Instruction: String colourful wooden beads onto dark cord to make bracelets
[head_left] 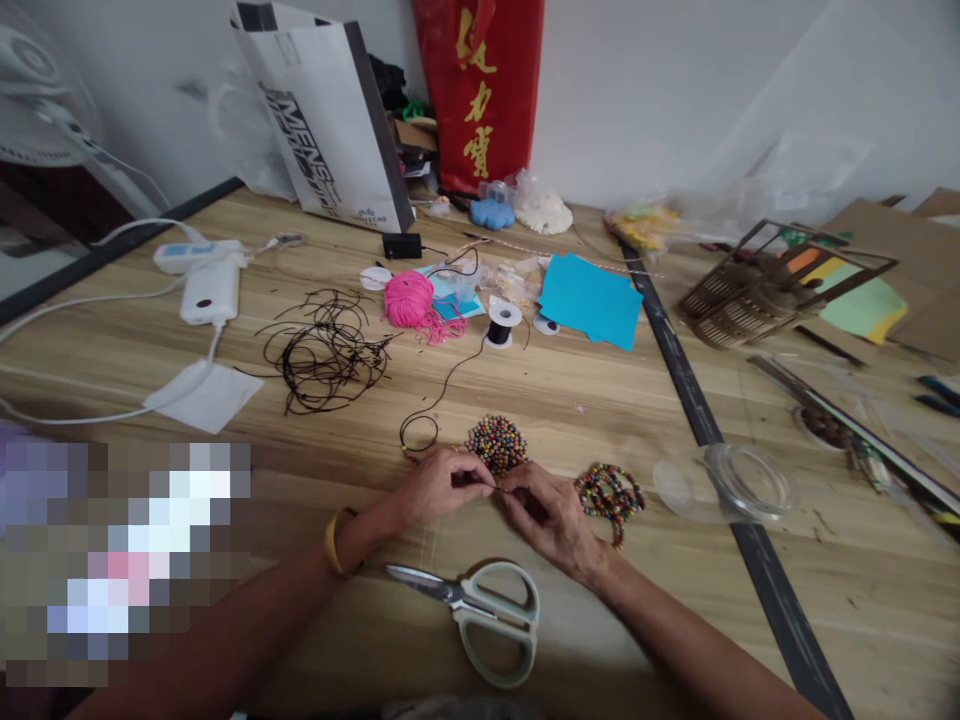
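My left hand pinches the thin black cord, its fingertips meeting those of my right hand. The right fingers are pinched too, on something too small to make out. From a white spool the cord runs down to a small loop beside my left hand, with a few beads on it. Just beyond my fingertips lies a pile of multicoloured beads. A coil of strung beads rests right of my right hand. Scissors with pale handles lie slightly apart, nearer me.
Tangled black cord, pink yarn and blue sheets lie farther back. At left stands a white power adapter with cables. Clear tubing and a brown basket are on the right. A paper bag stands behind.
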